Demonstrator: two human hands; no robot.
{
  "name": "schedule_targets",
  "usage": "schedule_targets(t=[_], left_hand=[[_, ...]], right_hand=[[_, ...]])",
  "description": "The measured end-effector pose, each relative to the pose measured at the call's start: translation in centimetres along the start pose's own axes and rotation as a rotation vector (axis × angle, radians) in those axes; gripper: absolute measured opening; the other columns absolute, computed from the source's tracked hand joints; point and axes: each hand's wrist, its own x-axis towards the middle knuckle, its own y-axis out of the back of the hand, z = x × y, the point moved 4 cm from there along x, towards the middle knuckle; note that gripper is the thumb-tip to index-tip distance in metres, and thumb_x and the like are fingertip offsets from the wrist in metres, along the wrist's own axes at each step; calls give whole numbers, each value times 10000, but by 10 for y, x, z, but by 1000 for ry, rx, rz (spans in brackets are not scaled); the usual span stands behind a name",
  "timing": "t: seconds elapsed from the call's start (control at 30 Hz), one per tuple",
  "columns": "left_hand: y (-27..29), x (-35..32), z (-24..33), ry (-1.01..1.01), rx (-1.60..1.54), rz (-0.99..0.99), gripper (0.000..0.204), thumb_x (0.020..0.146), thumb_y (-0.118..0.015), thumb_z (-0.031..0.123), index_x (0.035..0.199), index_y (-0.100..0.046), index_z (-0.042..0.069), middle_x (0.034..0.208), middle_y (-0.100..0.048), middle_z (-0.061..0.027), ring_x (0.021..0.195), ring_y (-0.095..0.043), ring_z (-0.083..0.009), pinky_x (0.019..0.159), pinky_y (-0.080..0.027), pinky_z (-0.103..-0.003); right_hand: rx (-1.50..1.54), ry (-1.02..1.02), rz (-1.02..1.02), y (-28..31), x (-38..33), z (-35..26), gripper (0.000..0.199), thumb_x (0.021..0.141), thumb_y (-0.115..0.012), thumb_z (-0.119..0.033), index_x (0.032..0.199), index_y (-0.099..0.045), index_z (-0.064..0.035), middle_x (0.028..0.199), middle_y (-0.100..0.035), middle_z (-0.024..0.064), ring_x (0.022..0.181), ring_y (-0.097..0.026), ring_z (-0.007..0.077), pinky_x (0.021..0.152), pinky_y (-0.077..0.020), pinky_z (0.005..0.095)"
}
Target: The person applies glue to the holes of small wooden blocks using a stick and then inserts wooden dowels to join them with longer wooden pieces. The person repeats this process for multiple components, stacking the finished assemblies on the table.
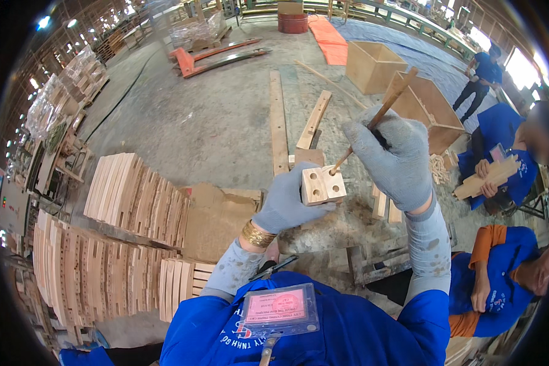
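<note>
Both my hands wear grey gloves. My left hand (287, 203) is closed around pale wooden pieces (323, 187), whose end faces me and shows several round holes. A seam appears to run down the middle of that end. My right hand (398, 160), a little higher and to the right, grips a thin brown wooden stick (391, 100) with its fingers curled round it. The stick slants down to the left, its lower tip at the upper right hole. How far the tip goes into the hole I cannot tell.
Stacked wooden slats (97, 268) stand at my left beside a cardboard sheet (213, 222). Ahead lie long boards (277, 122). Two plywood boxes (372, 64) stand ahead right. Two seated co-workers (500, 165) are close on my right. An orange pallet jack (192, 61) stands farther off.
</note>
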Motion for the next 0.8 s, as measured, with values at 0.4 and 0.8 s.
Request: schedule_targets(t=[0.4,0.8], left_hand=[[-1,-2,1,-64,-28,45,574,611,-778,273,1060,-515,32,889,-656,-118,825,-655,-219,718,-510,-312],[-1,-4,6,-5,-87,38,626,601,-800,248,1101,-522,-5,974,-647,-88,881,-617,-137,766,-503,-291]], right_hand=[[-72,40,-42,-6,0,-5,221,787,-650,-141,683,-592,46,566,-570,114,463,-532,142,427,-397,270],[70,-225,60,12,-13,-6,184,795,-640,-124,715,-621,40,551,-549,109,445,-512,95,412,-377,240]])
